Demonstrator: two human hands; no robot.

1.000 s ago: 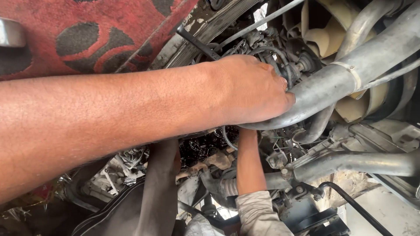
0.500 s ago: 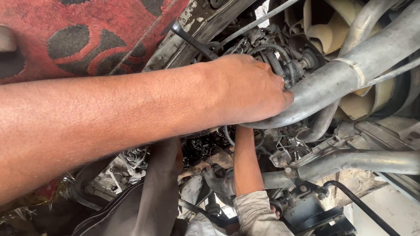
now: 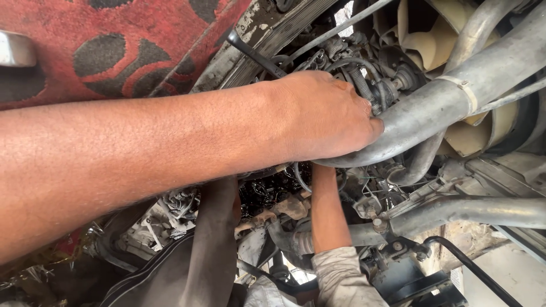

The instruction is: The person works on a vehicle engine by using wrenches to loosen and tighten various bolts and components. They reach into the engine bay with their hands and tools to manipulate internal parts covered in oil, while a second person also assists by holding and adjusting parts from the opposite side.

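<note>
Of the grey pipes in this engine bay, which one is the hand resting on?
The thick upper pipe, the one with a pale band, running diagonally under the left hand. The lower pipe lies clear of the hand.

Black tool handle (image 3: 254,53) is seen shifted slightly toward the red patterned cloth (image 3: 114,45). Second person's forearm (image 3: 329,219) below the grey hose (image 3: 432,108) is seen marginally displaced. Left hand (image 3: 327,116) grip unchanged otherwise.

Open engine bay (image 3: 398,250), grimy and crowded: thick grey hose (image 3: 455,102) across the top, cream fan (image 3: 432,45) behind it, metal pipe (image 3: 483,210) lower right, red patterned cloth (image 3: 114,45) draped over the edge.
</note>
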